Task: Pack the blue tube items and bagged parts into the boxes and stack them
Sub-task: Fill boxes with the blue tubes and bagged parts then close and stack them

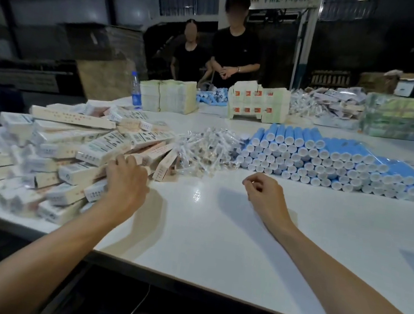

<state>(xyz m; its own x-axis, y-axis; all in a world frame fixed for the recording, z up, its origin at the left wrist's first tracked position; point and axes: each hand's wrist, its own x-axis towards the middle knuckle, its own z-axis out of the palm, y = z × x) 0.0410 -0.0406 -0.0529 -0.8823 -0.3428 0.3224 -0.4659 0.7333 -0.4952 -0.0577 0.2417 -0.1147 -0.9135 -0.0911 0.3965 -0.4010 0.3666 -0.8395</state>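
Blue tubes (307, 157) lie just beyond your loosely curled, empty right hand (262, 191), caps toward you; left hand (126, 177) rests on boxes (82, 150), grip unclear.

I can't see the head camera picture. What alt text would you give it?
A person's left hand touches a heap of small boxes on a white table; the right hand hovers loosely curled, holding nothing. Beyond lie bagged parts and stacked blue tubes; two people stand opposite.
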